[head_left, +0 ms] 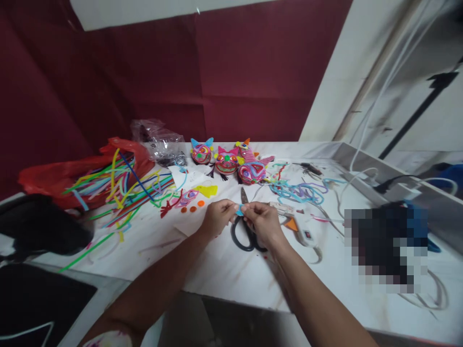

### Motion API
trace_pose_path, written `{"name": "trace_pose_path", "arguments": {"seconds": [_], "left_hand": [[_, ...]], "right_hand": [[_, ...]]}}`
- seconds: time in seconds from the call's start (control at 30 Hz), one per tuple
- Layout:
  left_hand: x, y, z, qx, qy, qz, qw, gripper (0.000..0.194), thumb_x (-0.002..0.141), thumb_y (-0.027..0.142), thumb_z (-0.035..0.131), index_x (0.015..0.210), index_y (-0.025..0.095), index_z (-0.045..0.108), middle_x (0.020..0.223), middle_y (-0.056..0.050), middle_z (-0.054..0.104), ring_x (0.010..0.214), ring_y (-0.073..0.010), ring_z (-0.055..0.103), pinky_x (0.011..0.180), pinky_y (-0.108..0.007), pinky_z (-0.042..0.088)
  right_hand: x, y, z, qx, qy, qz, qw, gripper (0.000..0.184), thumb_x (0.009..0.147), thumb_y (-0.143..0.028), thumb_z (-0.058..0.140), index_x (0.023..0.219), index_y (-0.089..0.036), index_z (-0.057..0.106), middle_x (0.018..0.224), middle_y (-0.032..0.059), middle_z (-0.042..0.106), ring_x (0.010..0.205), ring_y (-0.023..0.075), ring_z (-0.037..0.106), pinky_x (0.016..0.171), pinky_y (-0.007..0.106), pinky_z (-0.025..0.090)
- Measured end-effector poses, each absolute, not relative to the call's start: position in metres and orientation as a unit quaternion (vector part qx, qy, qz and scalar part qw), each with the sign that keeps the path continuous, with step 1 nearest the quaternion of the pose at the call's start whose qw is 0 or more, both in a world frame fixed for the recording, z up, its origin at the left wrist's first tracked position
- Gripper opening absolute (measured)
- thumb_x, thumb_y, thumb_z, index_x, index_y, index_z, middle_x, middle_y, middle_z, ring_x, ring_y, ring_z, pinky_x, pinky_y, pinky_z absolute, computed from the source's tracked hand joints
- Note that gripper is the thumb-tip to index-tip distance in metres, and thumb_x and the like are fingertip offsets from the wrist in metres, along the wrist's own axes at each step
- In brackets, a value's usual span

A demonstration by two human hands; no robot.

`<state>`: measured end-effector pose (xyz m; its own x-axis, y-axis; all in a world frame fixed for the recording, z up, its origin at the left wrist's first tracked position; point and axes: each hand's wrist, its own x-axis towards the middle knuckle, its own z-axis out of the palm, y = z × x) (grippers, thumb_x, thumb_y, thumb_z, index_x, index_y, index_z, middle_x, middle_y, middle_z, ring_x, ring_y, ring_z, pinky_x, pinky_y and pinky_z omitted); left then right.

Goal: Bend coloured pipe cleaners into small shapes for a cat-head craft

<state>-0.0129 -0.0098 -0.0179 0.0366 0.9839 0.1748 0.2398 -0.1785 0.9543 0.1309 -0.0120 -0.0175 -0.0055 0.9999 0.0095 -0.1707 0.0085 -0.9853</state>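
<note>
Both hands meet over the middle of the table, pinching a small light-blue piece (pixel 239 210) between them; it may be felt or pipe cleaner, too small to tell. My left hand (pixel 220 218) grips its left side, my right hand (pixel 263 221) its right side. Below them lie black-handled scissors (pixel 241 235), blade pointing away, partly hidden by my right hand. A white glue gun (pixel 307 233) rests just right of my right hand, beside an orange triangle (pixel 291 223). Orange discs (pixel 193 209) and a yellow cut-out piece (pixel 207 191) lie left of the hands.
Colourful animal-faced ornaments (pixel 226 161) stand at the back. A red plastic bag (pixel 108 154) with many pipe cleaners (pixel 108 179) is at the left, near a black container (pixel 47 224). Tangled blue strands (pixel 300 192) and cables lie right; a pixelated patch (pixel 383 248) covers the far right.
</note>
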Motion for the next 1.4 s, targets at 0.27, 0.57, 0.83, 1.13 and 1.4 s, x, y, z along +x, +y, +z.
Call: {"name": "trace_pose_path", "arguments": {"seconds": [0.27,0.57,0.83,1.13,1.4], "left_hand": [[-0.016,-0.010,-0.019,0.618,0.499,0.470,0.385,0.026,0.071,0.040,0.067,0.057,0.019,0.060,0.044,0.000,0.053,0.042,-0.0109,0.045,0.046,-0.025,0.034],[-0.031,0.000,-0.008,0.593,0.499,0.466,0.426,0.023,0.074,0.040,0.066,0.064,0.019,0.063,0.048,0.000,0.055,0.041,-0.0098,0.042,0.044,-0.025,0.032],[-0.103,0.002,0.022,0.567,0.573,0.491,0.331,0.021,0.070,0.036,0.069,0.078,0.016,0.069,0.052,0.001,0.058,0.043,-0.0103,0.044,0.046,-0.023,0.034],[-0.187,-0.048,-0.020,0.678,0.657,0.327,0.038,0.014,0.074,0.034,0.069,0.084,0.027,0.075,0.100,-0.006,0.074,0.092,-0.0248,0.063,0.081,-0.030,0.045],[-0.210,-0.060,-0.029,0.664,0.671,0.326,0.054,0.023,0.079,0.034,0.062,0.094,0.023,0.075,0.097,-0.007,0.073,0.082,-0.0219,0.064,0.075,-0.028,0.045]], "right_hand": [[0.131,-0.013,-0.022,-0.446,-0.477,0.536,0.535,0.030,0.055,-0.044,0.079,0.063,-0.016,0.071,0.047,-0.0025,0.054,0.044,0.0103,0.042,0.045,0.024,0.028],[0.135,-0.012,-0.015,-0.455,-0.490,0.502,0.548,0.043,0.061,-0.055,0.075,0.076,-0.014,0.073,0.056,-0.0008,0.058,0.048,0.0119,0.043,0.047,0.027,0.033],[0.139,-0.009,-0.014,-0.469,-0.484,0.483,0.559,0.046,0.061,-0.056,0.075,0.078,-0.014,0.073,0.059,0.0005,0.060,0.050,0.0134,0.045,0.050,0.028,0.036],[0.139,-0.014,-0.009,-0.485,-0.508,0.455,0.548,0.044,0.058,-0.055,0.074,0.073,-0.014,0.073,0.056,0.0009,0.060,0.049,0.0141,0.045,0.051,0.030,0.035],[0.137,-0.013,-0.016,-0.499,-0.501,0.446,0.548,0.040,0.057,-0.054,0.074,0.071,-0.017,0.072,0.060,0.0039,0.063,0.051,0.0151,0.047,0.050,0.030,0.036]]}}
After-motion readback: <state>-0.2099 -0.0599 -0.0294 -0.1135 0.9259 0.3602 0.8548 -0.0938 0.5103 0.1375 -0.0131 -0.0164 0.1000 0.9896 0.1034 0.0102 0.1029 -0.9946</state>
